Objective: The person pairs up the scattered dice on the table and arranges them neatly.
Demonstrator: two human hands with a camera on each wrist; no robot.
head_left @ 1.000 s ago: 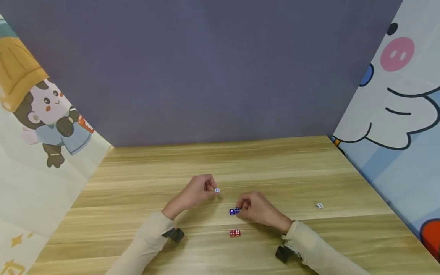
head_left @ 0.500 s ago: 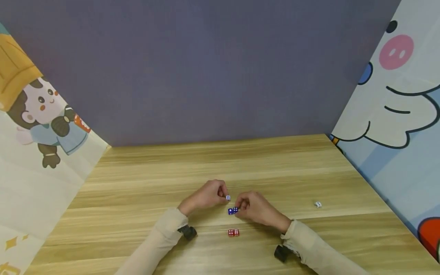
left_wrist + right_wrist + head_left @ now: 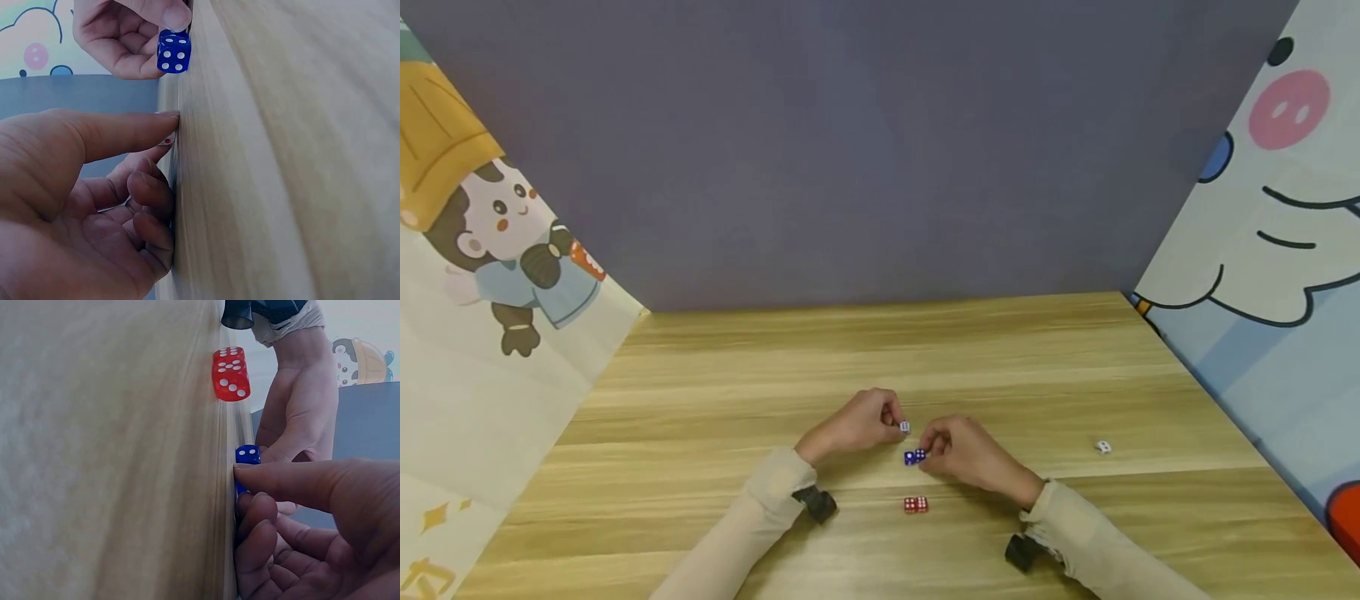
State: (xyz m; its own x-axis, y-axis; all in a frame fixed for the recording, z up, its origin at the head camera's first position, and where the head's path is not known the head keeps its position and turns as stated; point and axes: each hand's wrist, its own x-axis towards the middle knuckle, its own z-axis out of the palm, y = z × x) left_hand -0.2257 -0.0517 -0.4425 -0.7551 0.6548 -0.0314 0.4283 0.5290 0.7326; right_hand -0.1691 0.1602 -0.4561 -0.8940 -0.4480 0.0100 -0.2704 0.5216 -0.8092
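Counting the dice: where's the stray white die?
In the head view the white die lies alone on the table, far right of the right hand.

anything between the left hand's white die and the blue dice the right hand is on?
Nothing visible. The left hand pinches the white die just above and left of the blue dice, which the right hand holds on the table. Only bare wood shows between them; the red dice lie nearer the person.

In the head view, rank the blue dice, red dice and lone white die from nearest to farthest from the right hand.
1. Blue dice: at the right hand's fingertips.
2. Red dice: nearer the person, just left of the wrist.
3. White die: alone, far right.
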